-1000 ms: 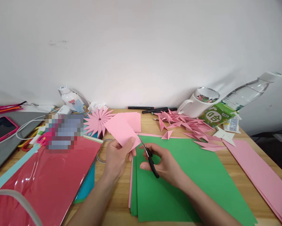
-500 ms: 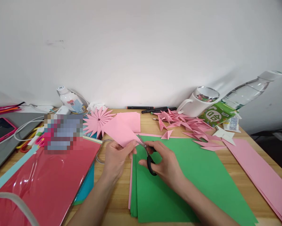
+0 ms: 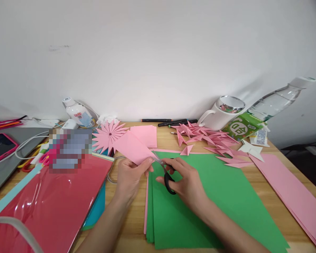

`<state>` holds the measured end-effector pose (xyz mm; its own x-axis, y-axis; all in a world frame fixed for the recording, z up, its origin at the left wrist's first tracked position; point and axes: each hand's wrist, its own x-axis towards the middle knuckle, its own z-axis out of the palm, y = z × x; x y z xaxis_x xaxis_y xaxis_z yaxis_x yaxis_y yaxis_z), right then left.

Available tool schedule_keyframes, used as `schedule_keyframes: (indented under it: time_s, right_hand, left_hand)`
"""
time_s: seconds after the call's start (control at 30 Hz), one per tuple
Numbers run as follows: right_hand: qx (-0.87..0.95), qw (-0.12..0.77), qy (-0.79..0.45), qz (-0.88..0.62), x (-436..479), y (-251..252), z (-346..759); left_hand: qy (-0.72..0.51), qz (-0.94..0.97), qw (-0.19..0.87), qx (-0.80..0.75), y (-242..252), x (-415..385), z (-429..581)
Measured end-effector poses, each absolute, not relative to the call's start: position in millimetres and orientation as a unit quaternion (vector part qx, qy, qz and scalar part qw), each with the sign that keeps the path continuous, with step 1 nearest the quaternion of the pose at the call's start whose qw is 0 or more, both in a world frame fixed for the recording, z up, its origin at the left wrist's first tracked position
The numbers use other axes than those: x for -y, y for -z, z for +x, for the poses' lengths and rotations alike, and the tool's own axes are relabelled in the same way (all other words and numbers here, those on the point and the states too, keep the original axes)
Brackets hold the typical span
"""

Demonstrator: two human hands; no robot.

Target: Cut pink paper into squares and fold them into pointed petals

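Note:
My left hand (image 3: 133, 179) pinches a pink paper sheet (image 3: 133, 147) by its lower right corner, thumb on top. Black-handled scissors (image 3: 169, 182) are in my right hand (image 3: 188, 181), the thumb and fingers around the handles. Their blades reach the edge of the pink sheet just beside my left thumb. Below both hands lies a stack of green paper (image 3: 216, 200), with pink sheets under it. Behind the held sheet sits a pile of pink squares (image 3: 144, 135). A pink folded-paper star (image 3: 109, 135) rests to the left of it.
Folded pink pieces (image 3: 208, 138) lie heaped near a white mug (image 3: 222, 114), a green box (image 3: 244, 125) and a leaning clear bottle (image 3: 278, 100). Pink strips (image 3: 292, 196) lie at right. Red wrapped paper (image 3: 55, 196) covers the left side. Black pens (image 3: 174, 123) lie along the wall.
The free end of the pink sheet has tipped slightly lower and to the left. Both hands keep nearly the same place, with the scissors still at the sheet's edge.

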<state>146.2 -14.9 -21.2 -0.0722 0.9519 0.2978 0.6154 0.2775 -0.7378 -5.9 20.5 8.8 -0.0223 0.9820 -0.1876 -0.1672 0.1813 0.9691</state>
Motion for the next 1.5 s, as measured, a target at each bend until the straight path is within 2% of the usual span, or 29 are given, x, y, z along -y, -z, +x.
schedule_keyframes:
  time_s: [0.97,1.5]
  right_hand:
    - [0.708,0.404,-0.199,-0.543,14,31,150]
    - [0.724,0.366,-0.154,-0.564,14,32,152]
  left_hand:
    - [-0.524,0.35,0.606,-0.485,-9,-23,-4]
    - [-0.527,0.342,0.625,-0.464,-8,-23,-5]
